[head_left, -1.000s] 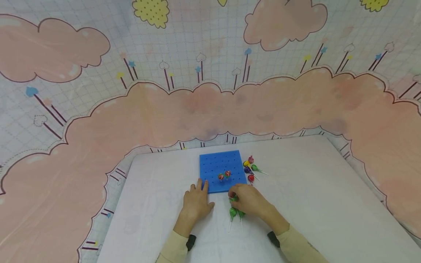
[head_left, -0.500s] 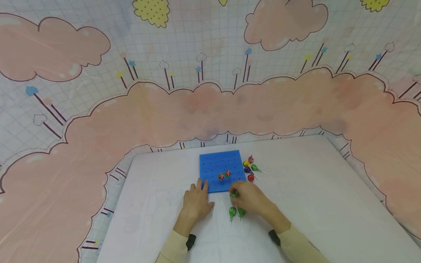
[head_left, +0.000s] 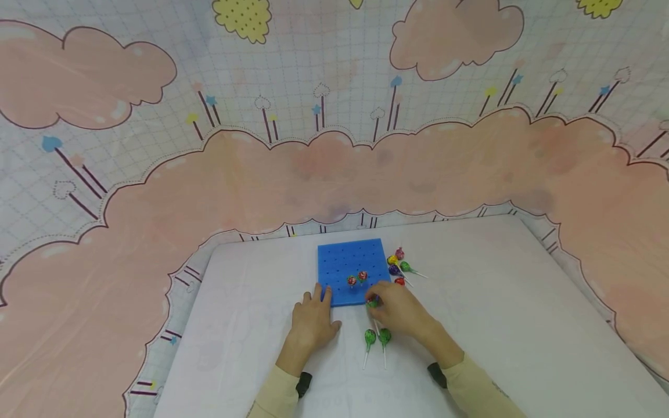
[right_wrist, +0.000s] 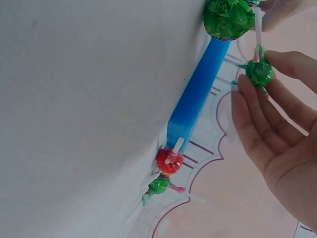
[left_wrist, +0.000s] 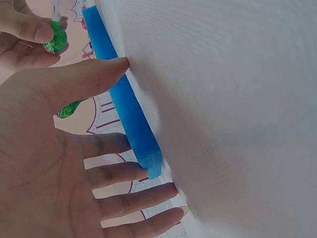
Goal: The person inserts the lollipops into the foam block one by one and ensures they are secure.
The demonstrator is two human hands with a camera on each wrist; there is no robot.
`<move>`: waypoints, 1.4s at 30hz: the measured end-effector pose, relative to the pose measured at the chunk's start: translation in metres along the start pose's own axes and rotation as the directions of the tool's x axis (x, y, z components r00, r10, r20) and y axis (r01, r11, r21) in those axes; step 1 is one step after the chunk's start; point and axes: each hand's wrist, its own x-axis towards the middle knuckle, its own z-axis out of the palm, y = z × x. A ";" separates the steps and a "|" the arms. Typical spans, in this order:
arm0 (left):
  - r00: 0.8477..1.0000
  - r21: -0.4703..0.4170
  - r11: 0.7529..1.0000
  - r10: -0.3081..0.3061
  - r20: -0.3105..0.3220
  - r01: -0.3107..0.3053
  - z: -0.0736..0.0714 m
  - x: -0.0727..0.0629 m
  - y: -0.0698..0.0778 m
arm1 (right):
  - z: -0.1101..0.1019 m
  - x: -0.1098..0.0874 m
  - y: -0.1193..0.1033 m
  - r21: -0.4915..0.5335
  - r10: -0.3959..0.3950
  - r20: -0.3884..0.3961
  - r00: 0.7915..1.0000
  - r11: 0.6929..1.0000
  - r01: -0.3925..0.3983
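A blue foam board (head_left: 334, 261) dotted with small holes lies on the white table. Two red-and-green lollipops, a left one (head_left: 352, 281) and a right one (head_left: 363, 276), stand upright in its near part. My left hand (head_left: 313, 322) rests with its fingers spread at the near left corner of the board. Close to the near right corner, my right hand (head_left: 402, 307) pinches a green lollipop (right_wrist: 259, 73) by its wrapped head, the white stick pointing back toward me. Two more green lollipops, one on the left (head_left: 370, 337) and one on the right (head_left: 385, 335), lie below that hand.
Right of the board lies a loose group of lollipops: pink (head_left: 399, 253), yellow (head_left: 392, 259), purple (head_left: 394, 270), green (head_left: 406, 266) and red (head_left: 399, 281). The white table (head_left: 496, 325) reaches back to a patterned cloth backdrop (head_left: 334, 174).
My right hand has moved a little forward, carrying the green lollipop away from the two others and up to the board's near edge. My left hand has stayed in place.
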 end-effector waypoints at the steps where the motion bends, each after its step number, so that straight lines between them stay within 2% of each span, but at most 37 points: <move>1: 1.000 0.000 1.000 0.000 0.000 0.000 0.000 0.000 0.000 | 0.000 0.000 0.000 -0.002 -0.002 -0.010 1.000 1.000 0.002; 18: 1.000 -0.007 1.000 0.002 -0.001 -0.002 0.000 0.001 -0.001 | -0.006 0.004 -0.001 0.015 -0.042 -0.178 0.983 0.999 0.045; 26: 1.000 -0.005 1.000 0.002 -0.002 -0.002 0.001 0.001 -0.001 | -0.010 0.007 -0.002 0.052 0.003 -0.257 0.967 0.999 0.011; 31: 1.000 -0.002 1.000 0.000 -0.003 0.000 0.002 0.001 -0.001 | -0.011 0.009 -0.001 0.034 0.028 -0.281 0.959 0.999 -0.019; 42: 1.000 -0.009 1.000 -0.002 -0.002 0.002 0.002 0.000 -0.001 | -0.012 0.017 0.004 0.032 -0.001 -0.338 0.941 0.999 0.013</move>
